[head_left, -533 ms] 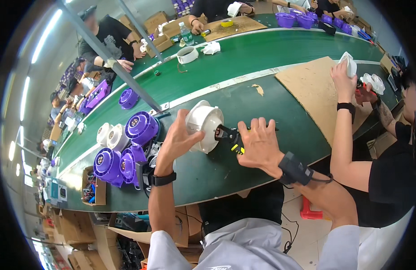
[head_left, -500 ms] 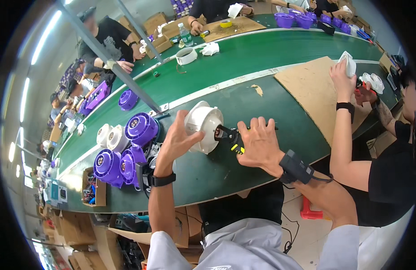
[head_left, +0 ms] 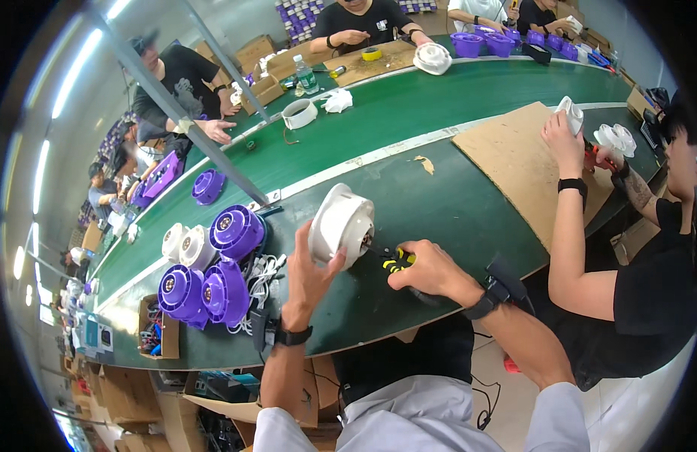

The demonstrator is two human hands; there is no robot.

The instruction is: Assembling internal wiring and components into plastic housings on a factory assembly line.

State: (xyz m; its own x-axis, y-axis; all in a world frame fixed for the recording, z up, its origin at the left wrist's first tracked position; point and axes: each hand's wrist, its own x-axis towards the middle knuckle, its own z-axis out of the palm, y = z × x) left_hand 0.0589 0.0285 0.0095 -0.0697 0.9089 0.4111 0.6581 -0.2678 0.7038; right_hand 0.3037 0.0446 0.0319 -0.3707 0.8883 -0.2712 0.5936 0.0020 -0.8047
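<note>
A white round plastic housing (head_left: 339,220) is held up off the green bench, tilted so its hub with metal parts faces right. My left hand (head_left: 306,265) is closed round its lower left side, thumb along the near edge. My right hand (head_left: 437,273) grips a pair of pliers (head_left: 398,259) with black and yellow handles. Their jaws point left at the hub; whether they touch it I cannot tell. To the left of my left hand sit several purple housings (head_left: 235,230) and a pair of white ones (head_left: 195,247), beside bundled white cable (head_left: 267,271).
A cardboard sheet (head_left: 507,154) lies at the right, where a co-worker's hands hold a white part (head_left: 570,114) and a red-handled tool. A metal post (head_left: 235,169) rises at the bench's far edge. An open box (head_left: 169,336) of small parts stands at the left edge.
The pliers have drawn back slightly from the hub, and my right hand's spread fingers have curled round the handles. The housing has tilted. Across the belt, a person's hand now holds a white housing.
</note>
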